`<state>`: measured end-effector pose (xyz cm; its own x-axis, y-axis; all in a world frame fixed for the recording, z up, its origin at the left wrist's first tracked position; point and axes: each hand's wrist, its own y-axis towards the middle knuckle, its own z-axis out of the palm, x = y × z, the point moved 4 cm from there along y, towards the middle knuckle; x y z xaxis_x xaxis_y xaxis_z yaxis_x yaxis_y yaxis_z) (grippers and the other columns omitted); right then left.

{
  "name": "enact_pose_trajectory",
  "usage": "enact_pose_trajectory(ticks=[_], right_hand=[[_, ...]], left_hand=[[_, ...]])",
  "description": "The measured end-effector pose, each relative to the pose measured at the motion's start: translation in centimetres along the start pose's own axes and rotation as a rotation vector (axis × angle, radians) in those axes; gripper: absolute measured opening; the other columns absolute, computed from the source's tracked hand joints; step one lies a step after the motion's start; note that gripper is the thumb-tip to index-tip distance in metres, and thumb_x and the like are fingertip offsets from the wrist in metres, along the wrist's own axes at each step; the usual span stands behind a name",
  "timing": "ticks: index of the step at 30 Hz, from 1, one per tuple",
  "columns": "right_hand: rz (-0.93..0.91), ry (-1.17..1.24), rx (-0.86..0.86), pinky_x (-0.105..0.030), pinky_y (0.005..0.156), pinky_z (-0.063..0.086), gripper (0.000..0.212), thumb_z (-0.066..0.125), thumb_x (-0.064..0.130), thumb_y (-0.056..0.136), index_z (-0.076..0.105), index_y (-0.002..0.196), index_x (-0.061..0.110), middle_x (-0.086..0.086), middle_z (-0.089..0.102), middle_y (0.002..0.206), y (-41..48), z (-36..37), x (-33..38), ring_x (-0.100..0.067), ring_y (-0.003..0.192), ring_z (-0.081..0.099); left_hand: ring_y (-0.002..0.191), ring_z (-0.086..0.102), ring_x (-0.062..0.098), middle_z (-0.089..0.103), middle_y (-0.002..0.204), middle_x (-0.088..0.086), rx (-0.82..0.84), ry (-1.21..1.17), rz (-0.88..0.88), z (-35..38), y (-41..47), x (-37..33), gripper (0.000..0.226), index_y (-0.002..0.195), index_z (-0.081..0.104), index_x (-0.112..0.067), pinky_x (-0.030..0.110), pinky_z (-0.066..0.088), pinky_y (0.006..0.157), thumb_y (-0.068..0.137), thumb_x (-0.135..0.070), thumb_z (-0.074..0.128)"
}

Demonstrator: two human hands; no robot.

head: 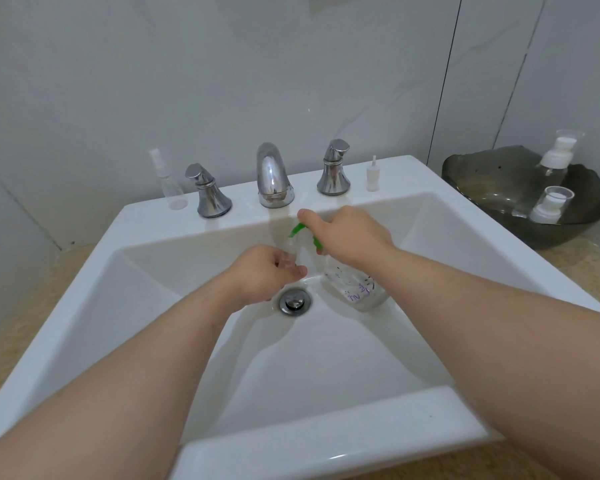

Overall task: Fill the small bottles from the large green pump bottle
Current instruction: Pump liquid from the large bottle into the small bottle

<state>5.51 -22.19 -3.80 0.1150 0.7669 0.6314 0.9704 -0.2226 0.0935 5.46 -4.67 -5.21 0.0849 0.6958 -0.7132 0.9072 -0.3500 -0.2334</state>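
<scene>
The left hand is closed round a small clear bottle, which is held upright just above the drain. The right hand is laid over the pump head of the large green pump bottle, with the forefinger stretched along the top and the other fingers curled down over it. The green spout is brought to the small bottle's mouth. The large bottle is stood tilted in the basin of the white sink, just right of the drain. An empty spray bottle is seen on the ledge left of the tap, and two capped bottles in a dark bowl at the right.
</scene>
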Motion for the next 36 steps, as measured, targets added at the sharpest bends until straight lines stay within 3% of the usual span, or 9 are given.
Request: enact_pose_trajectory(ticks=[5, 16, 23, 26, 31, 33, 36], right_hand=[[0.019, -0.011, 0.014, -0.031, 0.06, 0.037, 0.062, 0.04, 0.067, 0.086, 0.072, 0.07, 0.017, 0.016, 0.057, 0.042, -0.1, -0.2, 0.2, -0.016, 0.067, 0.062], [0.012, -0.01, 0.024, -0.029, 0.059, 0.038, 0.051, 0.043, 0.054, 0.088, 0.074, 0.075, 0.016, 0.008, 0.064, 0.06, -0.5, -0.5, 0.5, -0.016, 0.064, 0.06], [0.019, -0.075, -0.002, -0.031, 0.062, 0.039, 0.083, 0.028, 0.09, 0.079, 0.073, 0.079, 0.02, 0.005, 0.07, 0.081, -0.2, 0.1, 0.0, -0.019, 0.076, 0.063], [0.011, -0.042, 0.069, -0.034, 0.072, 0.047, 0.086, 0.026, 0.092, 0.08, 0.073, 0.074, 0.02, 0.006, 0.071, 0.082, -0.3, 0.2, 0.1, -0.019, 0.08, 0.064], [0.026, -0.017, 0.148, -0.04, 0.086, 0.05, 0.088, 0.023, 0.095, 0.079, 0.074, 0.076, 0.022, 0.006, 0.07, 0.091, -0.5, 0.4, 0.2, -0.022, 0.09, 0.064], [0.027, -0.034, 0.123, -0.039, 0.083, 0.05, 0.089, 0.022, 0.094, 0.079, 0.073, 0.081, 0.021, 0.003, 0.069, 0.091, -0.5, 0.5, 0.2, -0.024, 0.09, 0.064], [0.023, -0.058, 0.084, -0.035, 0.071, 0.045, 0.086, 0.023, 0.09, 0.082, 0.072, 0.085, 0.019, 0.002, 0.069, 0.086, -0.4, 0.5, 0.1, -0.023, 0.085, 0.064]], left_hand=[[0.072, 0.047, 0.022, 0.052, 0.087, 0.008, 0.005, 0.012, 0.013, 0.0, 0.1, 0.0, 0.031, 0.084, 0.054, -0.01, 0.03, 0.046, 0.062, 0.096, -0.034, 0.069], [0.071, 0.045, 0.023, 0.043, 0.078, 0.009, 0.008, 0.035, 0.005, -0.1, 0.1, 0.3, 0.034, 0.082, 0.052, -0.01, 0.032, 0.046, 0.065, 0.096, -0.035, 0.07], [0.073, 0.047, 0.022, 0.05, 0.088, 0.008, 0.004, 0.017, -0.002, -0.2, 0.2, 0.4, 0.028, 0.087, 0.056, -0.01, 0.026, 0.046, 0.059, 0.097, -0.033, 0.069], [0.074, 0.048, 0.022, 0.052, 0.098, 0.004, 0.003, 0.027, -0.002, -0.2, 0.4, 0.6, 0.026, 0.092, 0.058, -0.01, 0.027, 0.046, 0.058, 0.096, -0.034, 0.069], [0.073, 0.048, 0.022, 0.052, 0.09, 0.01, -0.003, 0.021, -0.017, 0.0, 0.2, 0.7, 0.028, 0.097, 0.063, -0.005, 0.025, 0.045, 0.056, 0.097, -0.032, 0.068], [0.073, 0.049, 0.022, 0.053, 0.09, 0.01, -0.004, 0.013, -0.016, 0.0, 0.2, 0.6, 0.033, 0.105, 0.065, 0.0, 0.026, 0.045, 0.056, 0.098, -0.033, 0.067], [0.074, 0.049, 0.023, 0.053, 0.089, 0.009, -0.003, 0.022, -0.009, 0.0, 0.2, 0.4, 0.024, 0.093, 0.06, -0.011, 0.027, 0.046, 0.057, 0.098, -0.033, 0.067]])
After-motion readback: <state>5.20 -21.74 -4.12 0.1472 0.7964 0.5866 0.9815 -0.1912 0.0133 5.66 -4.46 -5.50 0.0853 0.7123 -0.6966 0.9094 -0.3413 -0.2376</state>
